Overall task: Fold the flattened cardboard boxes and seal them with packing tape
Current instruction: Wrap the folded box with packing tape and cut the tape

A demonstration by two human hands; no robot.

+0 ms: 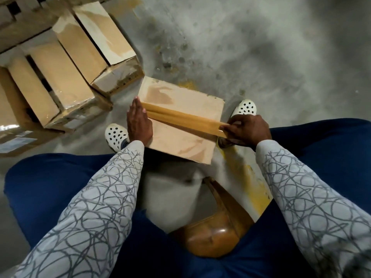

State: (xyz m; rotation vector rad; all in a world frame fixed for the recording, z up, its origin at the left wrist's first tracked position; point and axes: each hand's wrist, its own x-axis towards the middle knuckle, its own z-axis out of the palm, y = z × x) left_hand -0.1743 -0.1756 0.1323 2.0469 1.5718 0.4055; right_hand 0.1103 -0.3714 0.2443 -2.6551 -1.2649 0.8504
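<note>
Box (186, 141): matte tan cardboard
Tape (180, 117): glossy amber strip, creased
Left hand (139, 124): fingers (137, 106) together, flat on tape
Right hand (248, 130): fingers (230, 128) pinching tape

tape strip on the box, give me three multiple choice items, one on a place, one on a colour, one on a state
1. Where does the box being taped sit?
A. on a table
B. on the floor between the person's shoes
C. on a shelf

2. What colour is the tape strip?
A. brown
B. blue
C. red

3. How is the left hand?
A. flat, pressing one end of the tape strip
B. curled in a fist
C. resting in the lap

Answers:
1. B, the white shoes flank the box on the concrete floor.
2. A, the tape strip is tan-brown across the box top.
3. A, the left hand's fingers lie straight on the tape strip, while the right hand has its grip on the other end.
</note>
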